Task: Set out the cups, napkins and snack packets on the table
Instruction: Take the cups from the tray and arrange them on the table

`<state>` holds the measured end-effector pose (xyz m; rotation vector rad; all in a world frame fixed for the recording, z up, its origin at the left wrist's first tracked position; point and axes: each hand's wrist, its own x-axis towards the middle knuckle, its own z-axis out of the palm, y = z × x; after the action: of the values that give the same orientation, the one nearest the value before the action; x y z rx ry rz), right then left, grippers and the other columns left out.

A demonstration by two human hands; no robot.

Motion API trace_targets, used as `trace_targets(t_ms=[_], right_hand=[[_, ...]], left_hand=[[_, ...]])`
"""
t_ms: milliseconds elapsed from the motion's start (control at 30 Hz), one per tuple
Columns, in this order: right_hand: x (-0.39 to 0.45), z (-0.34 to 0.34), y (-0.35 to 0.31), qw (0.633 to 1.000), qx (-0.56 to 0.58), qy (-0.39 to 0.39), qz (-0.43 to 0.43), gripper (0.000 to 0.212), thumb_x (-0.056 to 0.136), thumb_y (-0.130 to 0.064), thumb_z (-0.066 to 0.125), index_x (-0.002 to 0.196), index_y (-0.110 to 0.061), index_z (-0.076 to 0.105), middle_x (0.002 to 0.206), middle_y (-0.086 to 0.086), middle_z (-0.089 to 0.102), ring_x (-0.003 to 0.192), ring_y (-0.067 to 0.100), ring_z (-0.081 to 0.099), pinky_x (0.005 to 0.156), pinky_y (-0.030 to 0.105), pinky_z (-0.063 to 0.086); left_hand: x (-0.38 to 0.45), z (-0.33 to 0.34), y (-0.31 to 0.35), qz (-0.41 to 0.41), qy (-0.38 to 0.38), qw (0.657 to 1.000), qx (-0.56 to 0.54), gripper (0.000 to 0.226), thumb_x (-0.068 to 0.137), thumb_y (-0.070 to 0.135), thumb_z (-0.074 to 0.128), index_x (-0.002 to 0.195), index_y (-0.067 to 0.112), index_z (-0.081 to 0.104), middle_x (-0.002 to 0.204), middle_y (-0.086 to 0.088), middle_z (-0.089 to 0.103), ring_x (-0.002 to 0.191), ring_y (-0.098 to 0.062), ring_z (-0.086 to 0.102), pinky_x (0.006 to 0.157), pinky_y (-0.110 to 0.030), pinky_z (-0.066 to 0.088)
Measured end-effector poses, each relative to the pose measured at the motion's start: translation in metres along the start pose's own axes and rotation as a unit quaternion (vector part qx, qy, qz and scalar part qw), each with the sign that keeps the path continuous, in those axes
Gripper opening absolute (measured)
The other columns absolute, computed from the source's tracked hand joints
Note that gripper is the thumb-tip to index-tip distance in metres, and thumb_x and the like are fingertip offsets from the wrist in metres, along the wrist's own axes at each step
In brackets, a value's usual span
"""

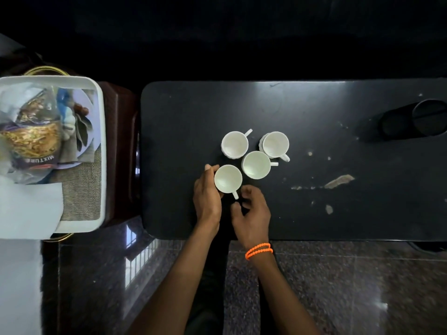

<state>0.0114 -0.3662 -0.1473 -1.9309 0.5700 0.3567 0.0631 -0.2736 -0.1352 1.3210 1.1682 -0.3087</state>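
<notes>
— Cups: where do they sit?

— Four white cups are bunched near the middle of the table (pixel 314 112). I have the near cup (pixel 228 178) between my hands; the mid cup (pixel 256 164) is just beside it at 2 o'clock, the left cup (pixel 234 144) at 12, the right cup (pixel 275 144) beyond. All stand upright, mouths round and smooth, handles pointing different ways.

— Your fingers?

— My left hand (pixel 207 195) curls around the near cup's left wall, touching it. My right hand (pixel 251 209), with an orange bead band (pixel 258 250) on the wrist, sits at 5 o'clock of the cup, fingers loosely bent and narrow by the handle; whether they touch it, I cannot tell.

— Room to move?

— Bare matte black top lies wide at 3 o'clock, scuffed with pale chips. A dark cylinder (pixel 413 122) lies on its side near the far right edge. The near edge runs just under my wrists; the left edge, with rounded corners, is well apart from the cups.

— And the rest?

— At 9 o'clock, off the table, a white rounded tray (pixel 102 141) holds a glossy snack packet (pixel 31 136), a woven burlap mat (pixel 82 194) and a white napkin (pixel 26 209) hanging over its near rim.
</notes>
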Motion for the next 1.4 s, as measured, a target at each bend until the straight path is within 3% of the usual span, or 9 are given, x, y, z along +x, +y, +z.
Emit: trace_targets(t_ms=[200,400,533,667,867,1200,1300,1400], right_hand=[[0.010,-0.001,-0.006,0.997,0.065,-0.027,-0.011,0.068,0.077,0.012,0.062,0.140,-0.014,0.057,0.136,0.002,0.062,0.101,0.013,0.072,0.088,0.024,0.060],[-0.010,-0.009,0.002,0.995,0.092,-0.029,0.001,0.057,0.080,0.009,0.061,0.129,-0.019,0.060,0.125,0.005,0.067,0.091,0.011,0.076,0.080,0.028,0.062],[-0.031,-0.017,0.015,0.994,0.105,-0.032,0.005,0.055,0.081,0.008,0.061,0.126,-0.024,0.060,0.124,0.002,0.067,0.092,0.012,0.076,0.078,0.025,0.061],[-0.046,-0.025,0.033,0.993,0.113,-0.039,0.006,0.054,0.081,0.008,0.063,0.125,-0.024,0.062,0.123,0.001,0.068,0.092,0.014,0.076,0.079,0.028,0.062],[-0.058,-0.035,0.049,0.990,0.133,-0.043,0.022,0.048,0.084,0.010,0.066,0.125,-0.015,0.062,0.120,0.003,0.070,0.090,0.013,0.077,0.076,0.024,0.061],[-0.064,-0.029,0.051,0.984,0.156,-0.058,0.056,0.049,0.084,0.015,0.061,0.122,-0.016,0.062,0.119,0.006,0.071,0.095,0.015,0.077,0.080,0.020,0.058],[-0.045,-0.042,0.047,0.990,0.125,-0.010,0.070,0.050,0.082,0.018,0.056,0.124,-0.009,0.064,0.119,0.014,0.070,0.093,0.021,0.074,0.075,0.011,0.054],[-0.012,-0.063,0.028,0.995,0.069,0.068,0.008,0.046,0.080,0.012,0.059,0.121,-0.007,0.067,0.116,0.014,0.069,0.093,0.020,0.068,0.075,0.003,0.048]], left_hand=[[-0.007,0.000,-0.005,-0.016,-0.015,0.998,-0.058,0.042,0.107,0.053,0.045,0.127,0.030,0.075,0.137,0.005,0.069,0.124,-0.011,0.066,0.097,-0.044,0.063],[-0.023,-0.006,-0.016,0.017,-0.010,1.000,-0.005,0.046,0.106,0.061,0.037,0.120,0.040,0.076,0.139,0.006,0.066,0.119,-0.010,0.066,0.093,-0.038,0.061],[-0.041,-0.010,-0.036,0.025,0.007,1.000,0.008,0.051,0.108,0.058,0.035,0.128,0.034,0.074,0.142,0.005,0.064,0.125,-0.016,0.065,0.108,-0.050,0.055],[-0.052,-0.012,-0.059,0.035,0.023,0.999,0.020,0.051,0.108,0.058,0.033,0.129,0.035,0.074,0.145,0.004,0.060,0.130,-0.019,0.061,0.114,-0.052,0.050],[-0.058,-0.014,-0.078,0.032,0.023,0.999,0.024,0.049,0.110,0.053,0.034,0.128,0.031,0.075,0.143,0.001,0.064,0.130,-0.022,0.062,0.114,-0.054,0.050],[-0.052,-0.028,-0.078,0.044,0.006,0.997,0.059,0.048,0.110,0.054,0.034,0.118,0.034,0.077,0.142,0.000,0.064,0.129,-0.022,0.062,0.113,-0.055,0.050],[-0.051,-0.029,-0.073,0.064,0.054,0.991,0.106,0.055,0.111,0.051,0.031,0.132,0.021,0.072,0.148,-0.007,0.059,0.140,-0.023,0.052,0.123,-0.048,0.038],[-0.061,-0.021,-0.056,0.191,0.102,0.965,0.147,0.059,0.109,0.048,0.031,0.135,0.011,0.068,0.143,-0.009,0.064,0.133,-0.007,0.045,0.119,-0.029,0.029]])
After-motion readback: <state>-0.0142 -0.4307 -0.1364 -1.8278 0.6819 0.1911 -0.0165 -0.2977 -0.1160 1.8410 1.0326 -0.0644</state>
